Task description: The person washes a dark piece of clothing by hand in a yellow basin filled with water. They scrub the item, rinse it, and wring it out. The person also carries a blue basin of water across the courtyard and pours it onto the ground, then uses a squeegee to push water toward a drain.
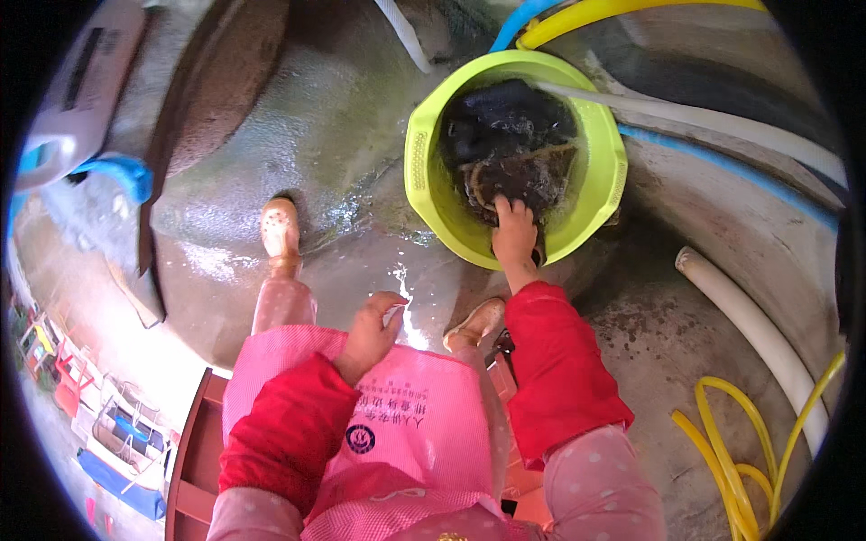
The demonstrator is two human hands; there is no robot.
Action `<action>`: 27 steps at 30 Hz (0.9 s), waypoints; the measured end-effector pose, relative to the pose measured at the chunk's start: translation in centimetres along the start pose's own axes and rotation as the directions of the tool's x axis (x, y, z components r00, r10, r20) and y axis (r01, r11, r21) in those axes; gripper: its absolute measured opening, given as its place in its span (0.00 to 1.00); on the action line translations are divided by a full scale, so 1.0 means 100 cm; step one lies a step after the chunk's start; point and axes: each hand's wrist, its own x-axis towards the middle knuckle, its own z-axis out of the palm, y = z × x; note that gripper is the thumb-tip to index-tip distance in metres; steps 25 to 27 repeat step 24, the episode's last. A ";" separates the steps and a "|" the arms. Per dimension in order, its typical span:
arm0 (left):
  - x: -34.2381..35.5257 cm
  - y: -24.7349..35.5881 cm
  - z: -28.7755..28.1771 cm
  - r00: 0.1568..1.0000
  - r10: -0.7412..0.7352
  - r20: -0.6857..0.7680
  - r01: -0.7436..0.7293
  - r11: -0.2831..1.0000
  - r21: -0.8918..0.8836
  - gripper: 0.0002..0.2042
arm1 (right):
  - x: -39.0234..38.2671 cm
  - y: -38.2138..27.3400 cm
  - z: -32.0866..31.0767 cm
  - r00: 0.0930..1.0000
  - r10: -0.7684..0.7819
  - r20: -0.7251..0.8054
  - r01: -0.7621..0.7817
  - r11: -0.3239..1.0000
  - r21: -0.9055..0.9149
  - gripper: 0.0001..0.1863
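Note:
A lime-green basin [419,171] stands on the wet floor ahead of me, holding water and a dark, soaked cloth [532,176] with a brownish edge. My right hand [515,236] reaches over the near rim, its bent fingers on the near part of this cloth; the thumb is largely hidden. Close to my lap, above the pink apron [433,388], my left hand [371,332] hangs in the air. Its fingers are loosely bent, a gap shows beside the thumb, and nothing is seen in it.
A pale hose [722,117] runs over the basin's right rim. Yellow hose [713,433] lies coiled at the right beside a thick white pipe [753,316]. My shoes [280,225] rest on the wet floor left of and below the basin. A whitish jug [68,135] stands far left.

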 end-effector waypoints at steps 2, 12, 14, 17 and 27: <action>-0.021 0.011 0.003 0.979 -0.203 -0.024 0.200 0.976 -0.080 0.08 | -0.031 0.005 -0.033 0.993 0.032 0.111 -0.049 0.986 0.159 0.27; -0.031 0.175 0.087 0.997 -0.079 0.000 0.073 0.919 -0.388 0.43 | -0.190 0.032 -0.226 0.976 0.215 0.031 -0.095 0.294 0.951 0.20; -0.027 0.217 0.090 0.980 -0.176 0.090 0.193 0.754 -0.628 0.47 | -0.223 0.027 -0.286 0.979 0.204 -0.003 -0.048 0.242 0.969 0.21; -0.054 0.315 0.063 0.924 -0.248 0.290 0.358 0.304 -0.883 0.50 | -0.276 0.008 -0.372 0.974 0.212 -0.077 0.014 0.283 0.959 0.20; -0.126 0.426 0.021 0.968 -0.021 0.252 0.232 0.469 -0.852 0.28 | -0.358 0.003 -0.495 0.878 0.196 -0.437 0.311 0.458 0.832 0.21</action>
